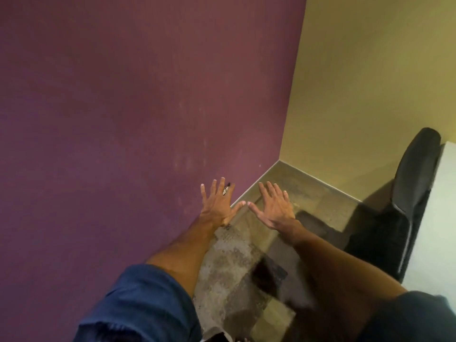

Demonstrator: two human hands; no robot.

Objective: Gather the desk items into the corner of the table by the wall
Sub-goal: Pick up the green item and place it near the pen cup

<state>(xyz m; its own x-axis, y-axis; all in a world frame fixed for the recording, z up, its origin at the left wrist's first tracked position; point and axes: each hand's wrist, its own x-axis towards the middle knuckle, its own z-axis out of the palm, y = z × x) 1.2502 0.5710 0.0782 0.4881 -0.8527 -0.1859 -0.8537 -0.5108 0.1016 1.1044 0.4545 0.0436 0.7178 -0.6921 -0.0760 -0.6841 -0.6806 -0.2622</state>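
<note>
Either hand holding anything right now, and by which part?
Neither grips anything: left hand and right hand are both spread, fingers straight. A small dark-and-white thing shows at the left hand; too blurred to identify.

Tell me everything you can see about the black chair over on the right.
The black chair stands at the right edge, beside the white table and near the yellow wall. Its tall back curves over at the top and looks padded; a thin pale strip runs along one edge. The seat looks dark and fuzzy. Its base is hidden. Whether it touches the table cannot be told.
</note>
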